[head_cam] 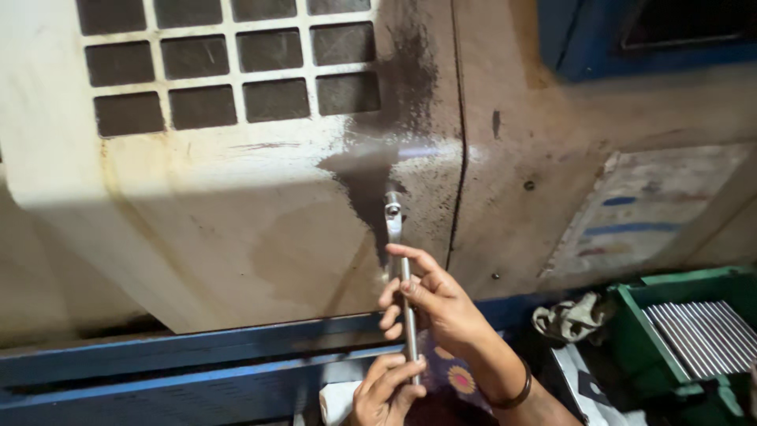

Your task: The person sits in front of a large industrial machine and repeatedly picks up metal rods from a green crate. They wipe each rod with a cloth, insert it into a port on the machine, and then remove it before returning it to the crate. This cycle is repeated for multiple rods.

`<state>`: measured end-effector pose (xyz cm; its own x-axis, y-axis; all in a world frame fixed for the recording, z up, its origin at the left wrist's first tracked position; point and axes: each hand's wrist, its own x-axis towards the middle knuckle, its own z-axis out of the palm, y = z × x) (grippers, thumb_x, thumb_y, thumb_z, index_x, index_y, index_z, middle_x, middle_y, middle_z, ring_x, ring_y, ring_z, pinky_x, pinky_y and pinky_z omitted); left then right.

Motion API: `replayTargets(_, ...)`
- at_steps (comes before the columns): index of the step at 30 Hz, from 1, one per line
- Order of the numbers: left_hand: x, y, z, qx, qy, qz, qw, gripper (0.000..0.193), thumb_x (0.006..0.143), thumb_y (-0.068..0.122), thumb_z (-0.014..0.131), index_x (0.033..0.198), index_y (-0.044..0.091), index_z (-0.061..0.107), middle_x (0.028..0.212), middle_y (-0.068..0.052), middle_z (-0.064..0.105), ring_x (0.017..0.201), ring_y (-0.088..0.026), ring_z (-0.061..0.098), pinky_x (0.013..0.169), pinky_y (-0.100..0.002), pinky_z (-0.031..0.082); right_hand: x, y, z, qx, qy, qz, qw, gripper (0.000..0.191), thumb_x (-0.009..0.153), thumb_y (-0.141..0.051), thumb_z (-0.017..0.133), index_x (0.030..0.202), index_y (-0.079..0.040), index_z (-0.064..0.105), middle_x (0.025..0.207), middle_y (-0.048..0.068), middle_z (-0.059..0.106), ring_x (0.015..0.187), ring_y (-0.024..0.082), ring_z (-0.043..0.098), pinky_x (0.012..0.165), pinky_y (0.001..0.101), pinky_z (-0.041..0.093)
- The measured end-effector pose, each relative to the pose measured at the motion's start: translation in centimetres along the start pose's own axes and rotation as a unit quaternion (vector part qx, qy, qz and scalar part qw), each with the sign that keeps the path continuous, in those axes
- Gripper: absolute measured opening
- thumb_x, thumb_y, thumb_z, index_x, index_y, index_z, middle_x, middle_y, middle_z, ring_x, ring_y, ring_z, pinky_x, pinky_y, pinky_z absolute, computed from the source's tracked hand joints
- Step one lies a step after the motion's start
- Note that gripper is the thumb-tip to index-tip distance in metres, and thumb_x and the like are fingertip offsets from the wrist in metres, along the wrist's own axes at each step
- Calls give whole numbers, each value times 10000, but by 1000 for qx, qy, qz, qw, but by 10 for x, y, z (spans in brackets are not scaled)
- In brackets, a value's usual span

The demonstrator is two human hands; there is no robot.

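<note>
A slim shiny metal rod (393, 225) with a ring-shaped top end stands nearly upright against the stained cream machine door (236, 213). My right hand (438, 304), with a dark bangle at the wrist, holds the rod's middle, its fingers spread along the rod. My left hand (385, 393) grips the lower end near the bottom edge of the view. The rod's top sits on a dark oily smear beside the door's seam.
A grid of dark square vents (229, 63) fills the door's top. A blue rail (197, 355) runs below. At the right stand a green crate (631, 331) of several thin metal bars, a crumpled rag (572, 315) and a worn label plate (654, 209).
</note>
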<state>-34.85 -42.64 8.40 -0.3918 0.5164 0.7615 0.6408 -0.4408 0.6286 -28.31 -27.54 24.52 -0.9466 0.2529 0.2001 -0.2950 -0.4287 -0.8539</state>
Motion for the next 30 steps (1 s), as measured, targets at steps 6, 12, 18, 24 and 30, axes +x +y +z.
replayTargets(6, -6, -26, -42, 37, -7, 95, 995, 324, 918, -15, 703, 1236, 42, 679, 1121, -174, 749, 1005, -264, 790, 876, -333, 640, 18, -24, 17, -193, -136, -19, 972, 621, 1047, -85, 466, 1627, -185, 269, 1384, 165, 628, 1119, 275, 688, 898, 375, 572)
replayTargets(12, 10, -39, -64, 10, 3, 174, 985, 344, 878, -19, 754, 1209, 50, 692, 1206, -188, 720, 1000, -294, 762, 915, -397, 631, 34, -52, 36, -430, -172, -187, 867, 671, 871, 101, 553, 1514, -89, 539, 1284, 162, 724, 1151, 293, 730, 956, 388, 593)
replayTargets(18, 62, 2, -53, 15, -22, 193, 981, 330, 888, -4, 794, 1201, 37, 700, 1149, -211, 692, 954, -264, 752, 842, -369, 644, 36, -51, 60, -686, -8, -262, 679, 653, 852, -318, 862, 1437, -142, 630, 870, 84, 688, 809, 248, 713, 722, 357, 543)
replayTargets(24, 136, 33, -61, 45, 11, 294, 955, 201, 940, 127, 707, 1117, 32, 718, 986, -107, 774, 953, -233, 785, 848, -380, 646, 60, -46, 35, -549, 73, -517, 653, 530, 983, -359, 661, 1394, -42, 554, 1191, 95, 756, 1054, 247, 719, 947, 371, 553)
replayTargets(30, 168, 26, -53, 202, 104, 246, 942, 127, 952, 138, 692, 1067, 102, 734, 962, -35, 776, 972, -202, 779, 913, -391, 599, 90, -42, -3, -452, 205, -565, 658, 598, 1110, -447, 510, 1495, 9, 461, 1358, 128, 684, 1331, 224, 650, 1226, 392, 412)
